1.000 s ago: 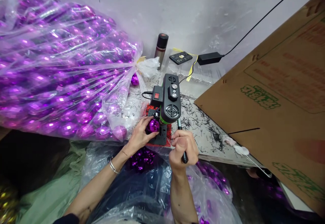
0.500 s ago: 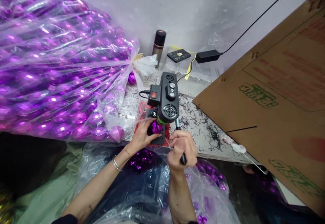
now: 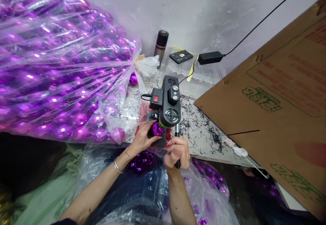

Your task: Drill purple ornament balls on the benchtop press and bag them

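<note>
My left hand (image 3: 143,137) holds a shiny purple ball (image 3: 157,129) between thumb and fingers, beneath the front end of a black machine (image 3: 171,99). A green ring shows between the machine's head and the ball. My right hand (image 3: 177,152) is wrapped round the black grip of a metal lever (image 3: 177,130) at the machine's right side. Under the ball lies the machine's dark base plate (image 3: 160,142), on a red mat (image 3: 168,135).
A large clear bag of purple balls (image 3: 63,79) fills the left. Behind the machine are a bottle (image 3: 161,46), a black panel (image 3: 181,56) and a power adapter (image 3: 211,57). A cardboard box (image 3: 275,116) leans at right. Black scraps litter the white table (image 3: 201,146).
My right hand and the lever grip have shifted slightly left. The whole view has shifted a little; my left hand still holds the ball under the machine.
</note>
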The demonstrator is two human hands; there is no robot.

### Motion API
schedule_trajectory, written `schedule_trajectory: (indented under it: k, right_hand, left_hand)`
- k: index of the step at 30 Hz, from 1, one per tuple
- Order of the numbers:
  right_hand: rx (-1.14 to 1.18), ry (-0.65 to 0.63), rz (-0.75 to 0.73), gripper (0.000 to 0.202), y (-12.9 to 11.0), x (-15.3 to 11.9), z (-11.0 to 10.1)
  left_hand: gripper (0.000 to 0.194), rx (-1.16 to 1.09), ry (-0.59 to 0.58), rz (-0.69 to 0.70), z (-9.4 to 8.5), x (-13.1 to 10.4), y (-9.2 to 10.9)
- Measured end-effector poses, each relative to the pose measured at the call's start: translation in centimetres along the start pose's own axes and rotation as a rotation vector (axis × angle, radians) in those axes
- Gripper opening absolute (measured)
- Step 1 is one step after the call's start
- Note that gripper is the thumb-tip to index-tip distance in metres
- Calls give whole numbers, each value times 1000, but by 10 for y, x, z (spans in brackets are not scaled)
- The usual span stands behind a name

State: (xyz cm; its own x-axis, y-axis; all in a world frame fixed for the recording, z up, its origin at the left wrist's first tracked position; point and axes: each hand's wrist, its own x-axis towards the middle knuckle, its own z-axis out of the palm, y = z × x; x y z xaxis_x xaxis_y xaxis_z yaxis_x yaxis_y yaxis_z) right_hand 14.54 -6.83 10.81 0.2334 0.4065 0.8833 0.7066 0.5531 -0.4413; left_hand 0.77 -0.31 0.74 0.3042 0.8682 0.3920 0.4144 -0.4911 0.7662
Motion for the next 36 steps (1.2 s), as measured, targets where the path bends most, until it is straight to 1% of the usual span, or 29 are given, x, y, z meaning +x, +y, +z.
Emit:
schedule_trajectory:
  k: [3,8,13,19,30,36]
  right_hand:
    - [2,24,10,40,4,-7,3]
    - [12,66,11,42,5,-10,6]
    - [26,73,34,42,5,-12,6]
    - [91,81,57,42,6,-15,8]
    - [86,99,73,42,12,-23,9]
    - [105,99,80,42,16,-27,11]
  left_hand:
    - [66,-17,4,11,0,0,0]
    - [67,-31,1,6,1,0,0]
    - [68,-31,-1,-10,3,0,-1]
    - [68,-40,19,23,5,1,-1]
    - [65,-46,1,-18,2,2,4]
    - [65,-65,25,31,4,2,3]
